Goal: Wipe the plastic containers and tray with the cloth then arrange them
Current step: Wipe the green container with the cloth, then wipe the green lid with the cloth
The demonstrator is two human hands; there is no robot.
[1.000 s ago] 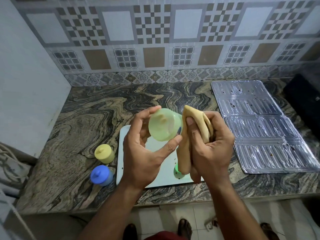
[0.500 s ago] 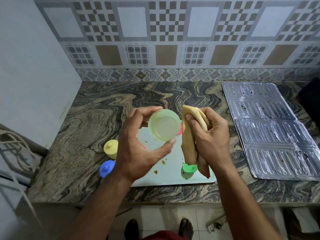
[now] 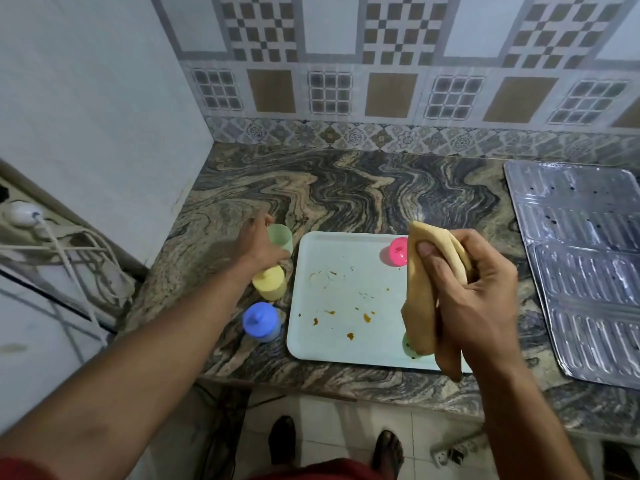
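Observation:
My left hand (image 3: pixel 258 245) reaches out left of the tray and grips a pale green container (image 3: pixel 281 236) low over the marble counter, behind the yellow container (image 3: pixel 269 282). A blue-lidded container (image 3: pixel 259 322) stands nearest the counter's front edge. My right hand (image 3: pixel 471 289) holds a folded tan cloth (image 3: pixel 424 289) up over the right side of the pale tray (image 3: pixel 346 296). A pink container (image 3: pixel 398 251) stands on the tray's far right corner. A green lid (image 3: pixel 408 346) peeks out under the cloth. Brown crumbs and stains dot the tray.
A ribbed foil sheet (image 3: pixel 581 268) covers the counter at the right. The tiled wall runs along the back, a plain wall on the left. White cables and a plug (image 3: pixel 41 230) hang at the far left. The counter's front edge (image 3: pixel 346 393) is below the tray.
My left hand carried the pale green container from in front of me down to the counter left of the tray. The right hand and cloth stayed over the tray's right side.

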